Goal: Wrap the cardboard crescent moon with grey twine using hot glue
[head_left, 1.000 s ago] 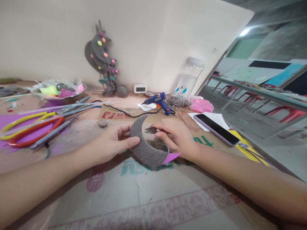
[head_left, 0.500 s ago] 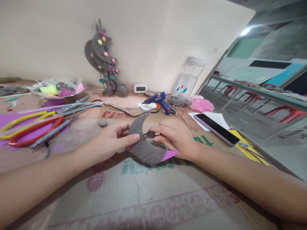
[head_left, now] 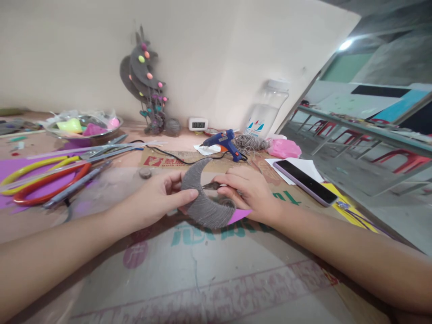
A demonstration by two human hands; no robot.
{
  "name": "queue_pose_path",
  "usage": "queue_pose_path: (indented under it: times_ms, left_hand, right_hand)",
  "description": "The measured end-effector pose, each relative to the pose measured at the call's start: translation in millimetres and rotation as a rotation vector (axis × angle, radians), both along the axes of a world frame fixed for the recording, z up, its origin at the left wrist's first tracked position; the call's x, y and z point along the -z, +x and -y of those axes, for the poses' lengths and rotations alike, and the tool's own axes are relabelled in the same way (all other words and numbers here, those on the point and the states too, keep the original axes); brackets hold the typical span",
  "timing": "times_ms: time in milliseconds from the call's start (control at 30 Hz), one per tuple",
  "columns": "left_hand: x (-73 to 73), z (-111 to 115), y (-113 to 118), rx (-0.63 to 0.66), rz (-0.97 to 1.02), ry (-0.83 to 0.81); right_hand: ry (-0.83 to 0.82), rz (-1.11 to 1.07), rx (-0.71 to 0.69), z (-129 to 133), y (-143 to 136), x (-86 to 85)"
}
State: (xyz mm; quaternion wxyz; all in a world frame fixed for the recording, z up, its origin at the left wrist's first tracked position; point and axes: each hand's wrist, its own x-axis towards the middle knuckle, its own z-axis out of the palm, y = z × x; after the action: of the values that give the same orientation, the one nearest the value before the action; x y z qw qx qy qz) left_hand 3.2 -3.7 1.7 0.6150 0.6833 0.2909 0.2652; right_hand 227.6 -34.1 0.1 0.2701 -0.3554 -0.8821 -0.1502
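Observation:
A crescent shape [head_left: 211, 208] wrapped in grey yarn is held above the cardboard, its right tip [head_left: 239, 216] bare and purple. My left hand [head_left: 162, 195] grips it from the left, thumb on the front and fingers behind. Between the thumb and forefinger of my right hand [head_left: 248, 191] is a small dark pointed tool [head_left: 212, 185], its tip by the crescent's inner edge. What the tool is cannot be made out clearly. The lower fingers of my right hand are partly hidden behind the crescent.
Scissors [head_left: 50, 182] and a metal bowl [head_left: 84, 135] lie at the left. Farther back are a decorated grey moon piece [head_left: 145, 72], timer [head_left: 198, 124], blue glue gun [head_left: 224, 143], grey yarn [head_left: 251, 142] and bottle [head_left: 265, 110]. A phone [head_left: 304, 182] rests at the right.
The dark tool has drawn back slightly to the right, away from the crescent's front and my left thumb. My left hand keeps its grip.

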Motion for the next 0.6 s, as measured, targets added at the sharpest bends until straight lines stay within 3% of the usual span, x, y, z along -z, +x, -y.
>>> queue_pose_path:
  times_ms: [600]
  left_hand:
    - [1.5,-1.3,-0.8,0.018,0.008,0.009]
  right_hand:
    - [0.070,0.074,0.015,0.9,-0.1,-0.5]
